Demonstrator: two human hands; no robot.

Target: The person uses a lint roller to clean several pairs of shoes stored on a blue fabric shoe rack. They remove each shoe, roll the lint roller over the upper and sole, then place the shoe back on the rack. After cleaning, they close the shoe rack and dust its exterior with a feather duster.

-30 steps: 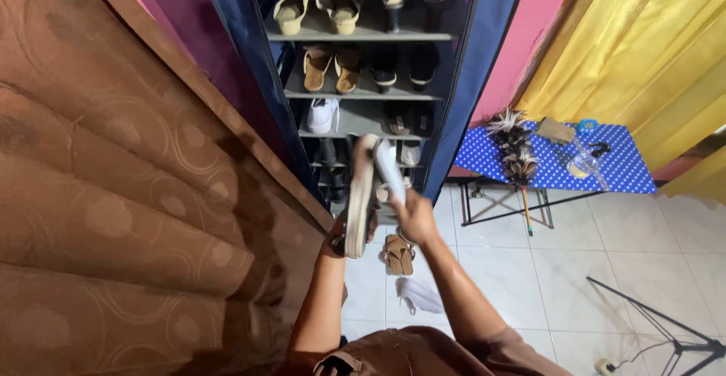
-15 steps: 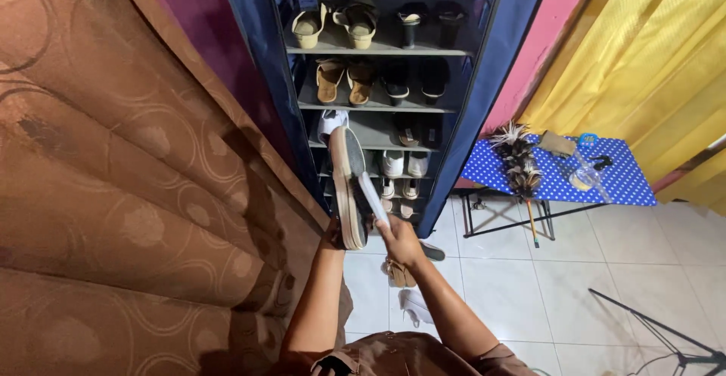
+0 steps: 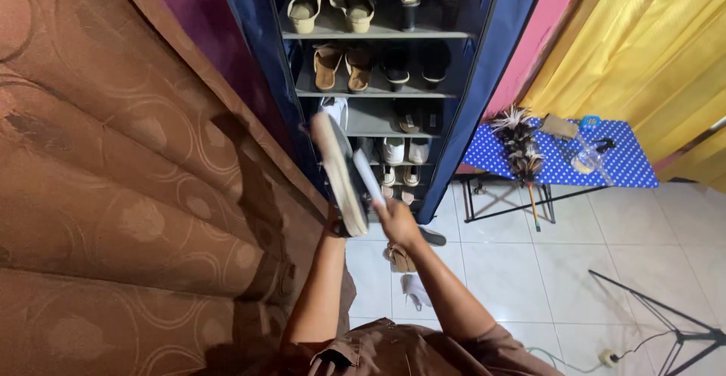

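Observation:
My left hand [image 3: 335, 227] grips the heel end of a flat sandal [image 3: 338, 172] with a pale sole, held up on edge before the shoe rack [image 3: 378, 81]. My right hand [image 3: 395, 221] holds a white cloth [image 3: 368, 177] against the sandal's dark upper side. The rack is a tall dark blue fabric cabinet with grey shelves carrying several pairs of sandals and shoes. One white shoe [image 3: 333, 108] stands at the left of the third shelf.
A brown patterned curtain [image 3: 113, 194] fills the left. Tan sandals [image 3: 398, 257] and a white cloth [image 3: 417, 289] lie on the white tiled floor. A blue dotted folding table [image 3: 631, 168] with a feather duster [image 3: 519, 145] stands right, before yellow curtains. A black stand leg [image 3: 665, 323] crosses the lower right.
Both hands have lifted the sandal higher and tilted it towards the rack's middle shelves; the white cloth has slid along its upper side. The view has shifted down slightly.

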